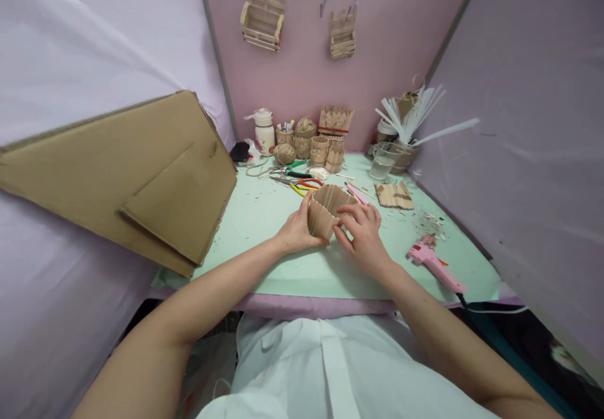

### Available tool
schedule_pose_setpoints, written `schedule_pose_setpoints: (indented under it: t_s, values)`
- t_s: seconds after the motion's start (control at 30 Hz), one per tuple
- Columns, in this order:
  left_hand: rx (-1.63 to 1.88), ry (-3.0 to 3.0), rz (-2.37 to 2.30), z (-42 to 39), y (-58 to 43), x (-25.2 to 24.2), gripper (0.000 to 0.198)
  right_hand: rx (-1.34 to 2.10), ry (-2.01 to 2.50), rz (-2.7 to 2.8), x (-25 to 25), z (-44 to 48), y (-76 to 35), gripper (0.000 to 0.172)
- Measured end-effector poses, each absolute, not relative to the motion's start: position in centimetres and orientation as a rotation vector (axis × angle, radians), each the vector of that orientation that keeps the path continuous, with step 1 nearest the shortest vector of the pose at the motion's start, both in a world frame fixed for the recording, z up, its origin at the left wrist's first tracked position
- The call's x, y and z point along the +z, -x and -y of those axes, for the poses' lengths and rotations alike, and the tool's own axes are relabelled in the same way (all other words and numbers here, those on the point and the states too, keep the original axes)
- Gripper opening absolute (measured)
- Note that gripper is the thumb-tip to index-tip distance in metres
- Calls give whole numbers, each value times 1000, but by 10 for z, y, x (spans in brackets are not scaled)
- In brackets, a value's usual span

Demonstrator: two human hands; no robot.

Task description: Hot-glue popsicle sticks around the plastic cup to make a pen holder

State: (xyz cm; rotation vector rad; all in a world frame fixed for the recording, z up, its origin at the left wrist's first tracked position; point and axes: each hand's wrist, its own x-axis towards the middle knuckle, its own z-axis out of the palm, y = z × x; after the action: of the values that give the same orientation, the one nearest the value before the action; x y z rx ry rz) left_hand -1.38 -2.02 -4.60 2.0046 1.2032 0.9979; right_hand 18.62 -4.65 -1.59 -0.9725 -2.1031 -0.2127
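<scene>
Between my two hands stands a small cup made of corrugated cardboard (323,217), its ribbed wall bent round and its rim wavy. My left hand (299,227) grips it from the left, thumb at the bottom and fingers up along the side. On the near right side, my right hand (361,233) pinches the cup's edge with thumb and fingers. Just behind the cup lie a pink pen-like tool (357,194) and pliers with red and yellow handles (307,185). A flat ribbed cardboard piece (394,196) rests farther right.
A pink glue gun (436,267) lies at the right with its cord over the table edge. Scraps (429,223) are scattered near it. A clear cup (383,161) and white glue sticks (415,114) stand behind. Large cardboard (155,180) leans at left; twine balls (284,154) sit at the back.
</scene>
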Motion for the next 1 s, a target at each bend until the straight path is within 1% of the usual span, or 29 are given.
schedule_pose_setpoints:
  t_s: [0.23, 0.6, 0.8, 0.9, 0.93, 1.0]
  values:
    - [994, -1990, -1201, 21, 14, -44, 142, -196, 957, 2090, -15, 44, -187, 17]
    - [925, -2014, -1253, 22, 13, -39, 144, -141, 1037, 2097, -13, 46, -188, 21]
    - [935, -1979, -1257, 23, 13, -39, 143, -152, 1040, 2088, -15, 45, -188, 21]
    - [956, -1967, -1237, 23, 13, -41, 142, -151, 1029, 2065, -12, 46, -189, 13]
    - [959, -1963, -1235, 23, 13, -41, 142, -143, 1020, 2031, -12, 47, -191, 13]
    - [960, -1948, -1229, 22, 14, -42, 141, -111, 1000, 1928, -11, 49, -194, 28]
